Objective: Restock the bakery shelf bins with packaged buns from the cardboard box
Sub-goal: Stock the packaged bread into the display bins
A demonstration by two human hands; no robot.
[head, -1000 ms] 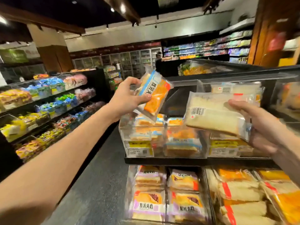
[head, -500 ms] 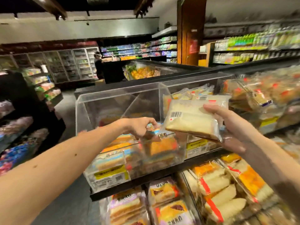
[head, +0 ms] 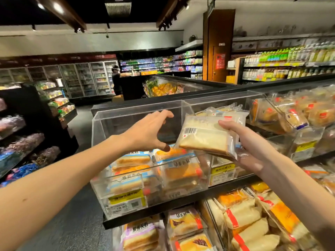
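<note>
The right hand (head: 248,147) grips 1 soft, light bun packet (head: 206,136) by its edge, in front of the clear bin (head: 101,127). The left hand (head: 146,131) hovers open, seemingly empty. Hold the wrapper's rim; squeezing likely crushes it.

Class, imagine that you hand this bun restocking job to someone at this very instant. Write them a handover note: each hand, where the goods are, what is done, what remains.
Left hand: open and empty, fingers spread over the left clear bin.
Right hand: holds a pale sliced-bread packet, barcode up, in front of the bins.
Goods: orange-labelled packets lie piled in the left clear bin; pale packets sit in the bin to its right. The cardboard box is out of view.
Done: the left bin has stock but is not full.
Left: probably set the held packet with its like in the right-hand bin, then fetch more.
</note>
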